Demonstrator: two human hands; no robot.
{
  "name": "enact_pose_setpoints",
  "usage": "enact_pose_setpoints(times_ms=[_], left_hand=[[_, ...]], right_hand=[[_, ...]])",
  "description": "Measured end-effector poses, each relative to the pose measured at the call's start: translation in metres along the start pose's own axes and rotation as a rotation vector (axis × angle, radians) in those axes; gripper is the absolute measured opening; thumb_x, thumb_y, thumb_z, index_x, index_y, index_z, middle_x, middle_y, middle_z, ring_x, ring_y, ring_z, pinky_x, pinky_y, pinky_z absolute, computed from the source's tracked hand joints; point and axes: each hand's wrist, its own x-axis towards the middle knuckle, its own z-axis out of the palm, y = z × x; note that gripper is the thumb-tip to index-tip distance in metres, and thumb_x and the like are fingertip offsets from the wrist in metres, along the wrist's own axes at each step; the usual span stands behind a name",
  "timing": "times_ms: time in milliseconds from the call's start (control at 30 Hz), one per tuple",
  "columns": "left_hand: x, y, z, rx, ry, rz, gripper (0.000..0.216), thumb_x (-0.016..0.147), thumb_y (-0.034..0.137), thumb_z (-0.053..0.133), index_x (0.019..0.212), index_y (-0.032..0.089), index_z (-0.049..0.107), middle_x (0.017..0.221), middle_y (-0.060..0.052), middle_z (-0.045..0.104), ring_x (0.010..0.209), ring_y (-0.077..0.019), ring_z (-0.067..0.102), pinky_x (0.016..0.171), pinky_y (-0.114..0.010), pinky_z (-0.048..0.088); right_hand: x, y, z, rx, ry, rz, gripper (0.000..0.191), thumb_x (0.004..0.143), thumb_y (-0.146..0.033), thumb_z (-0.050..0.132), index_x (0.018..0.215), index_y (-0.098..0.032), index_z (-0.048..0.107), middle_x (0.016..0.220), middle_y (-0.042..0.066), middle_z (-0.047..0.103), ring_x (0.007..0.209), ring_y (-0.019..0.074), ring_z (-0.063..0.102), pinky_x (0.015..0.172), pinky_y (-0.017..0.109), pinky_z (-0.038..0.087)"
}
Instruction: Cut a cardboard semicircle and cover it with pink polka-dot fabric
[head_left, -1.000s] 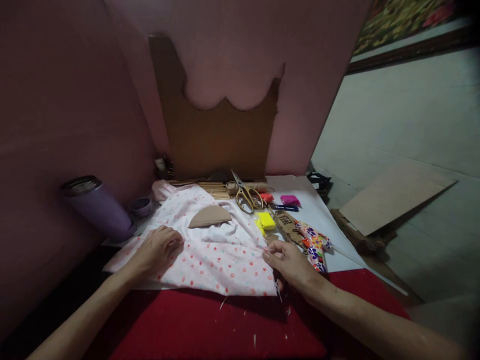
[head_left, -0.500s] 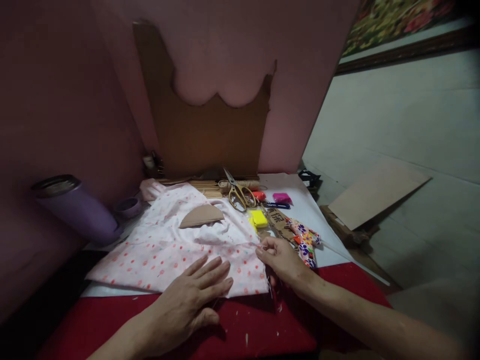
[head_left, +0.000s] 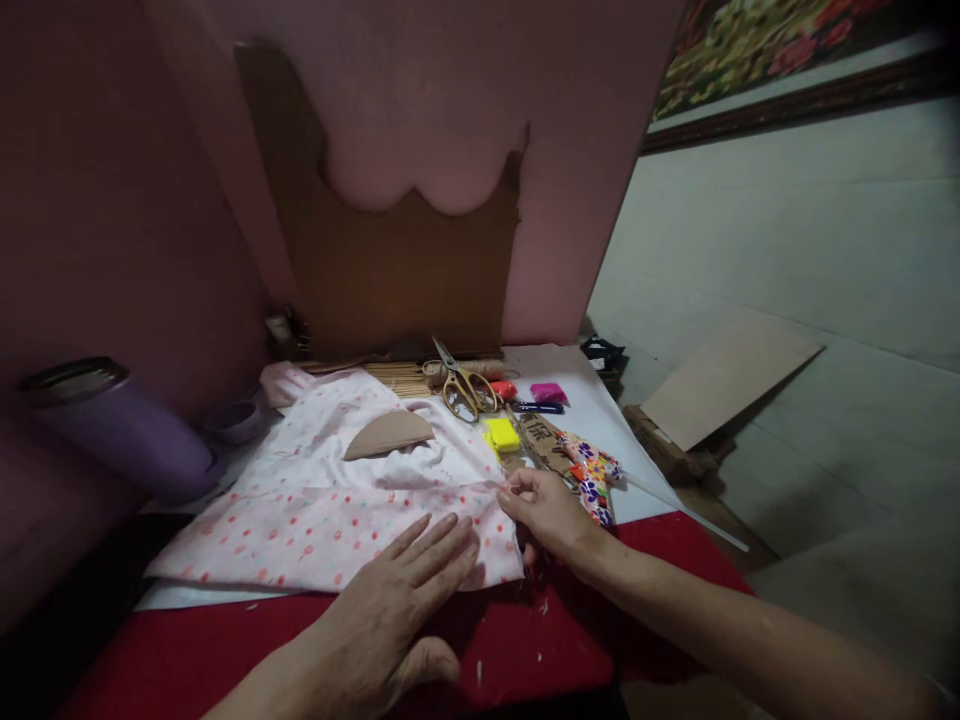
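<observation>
A white cloth with pink dots (head_left: 315, 500) lies spread on the table. My left hand (head_left: 401, 590) rests flat on its near edge, fingers stretched out and apart. My right hand (head_left: 544, 510) pinches the cloth's right edge between thumb and fingers. A tan half-round cardboard piece (head_left: 388, 434) lies on the cloth's far part. Just right of my right hand lies a glue gun (head_left: 592, 475) with a colourful flower pattern.
Gold scissors (head_left: 461, 385), a yellow block (head_left: 501, 434), a pink block (head_left: 547, 392) and a pen (head_left: 538, 408) lie behind the cloth. A purple tumbler (head_left: 120, 430) lies at left. A cut cardboard sheet (head_left: 390, 270) leans on the wall. Red cloth (head_left: 517, 650) covers the near table.
My left hand moved from the cloth's left side to its near edge and flattened out. The right hand kept its pinch on the cloth's edge. The view shifted rightward.
</observation>
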Motion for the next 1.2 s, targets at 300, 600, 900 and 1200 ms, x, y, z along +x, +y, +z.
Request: enact_pose_setpoints(times_ms=[300, 600, 900, 1200], left_hand=[[0.004, -0.005, 0.011, 0.093, 0.099, -0.028, 0.078, 0.079, 0.060, 0.042, 0.143, 0.028, 0.013, 0.152, -0.006, 0.016, 0.138, -0.0259, 0.011, 0.111, -0.050, 0.016], [0.013, -0.018, 0.006, 0.173, 0.104, -0.104, 0.058, 0.088, 0.048, 0.035, 0.142, 0.029, 0.022, 0.151, -0.007, 0.021, 0.138, -0.0250, 0.014, 0.110, -0.051, 0.019], [0.017, -0.032, 0.004, 0.191, 0.174, -0.136, 0.058, 0.088, 0.042, 0.043, 0.141, 0.029, 0.024, 0.152, -0.009, 0.016, 0.138, -0.0266, 0.010, 0.109, -0.053, 0.018], [0.015, -0.052, -0.012, 0.161, 0.420, -0.190, 0.039, 0.087, 0.020, 0.044, 0.126, 0.024, 0.047, 0.142, -0.011, 0.041, 0.131, -0.0245, 0.033, 0.104, -0.046, 0.030]], right_hand=[[0.000, -0.001, 0.001, -0.010, 0.016, -0.004, 0.013, 0.076, -0.028, 0.050, 0.068, -0.019, 0.046, 0.038, -0.009, 0.049, 0.025, 0.0079, 0.046, 0.026, 0.014, 0.030], [-0.002, -0.002, 0.000, -0.045, 0.020, -0.014, 0.013, 0.077, -0.029, 0.048, 0.069, -0.018, 0.047, 0.038, -0.007, 0.052, 0.026, 0.0091, 0.050, 0.027, 0.014, 0.028], [0.000, 0.001, 0.002, -0.019, 0.049, -0.024, 0.013, 0.075, -0.031, 0.049, 0.070, -0.019, 0.047, 0.042, -0.006, 0.054, 0.029, 0.0114, 0.052, 0.028, 0.017, 0.035], [0.001, 0.002, 0.002, 0.020, 0.045, -0.047, 0.013, 0.073, -0.030, 0.051, 0.067, -0.019, 0.045, 0.042, -0.009, 0.048, 0.031, 0.0092, 0.049, 0.030, 0.017, 0.034]])
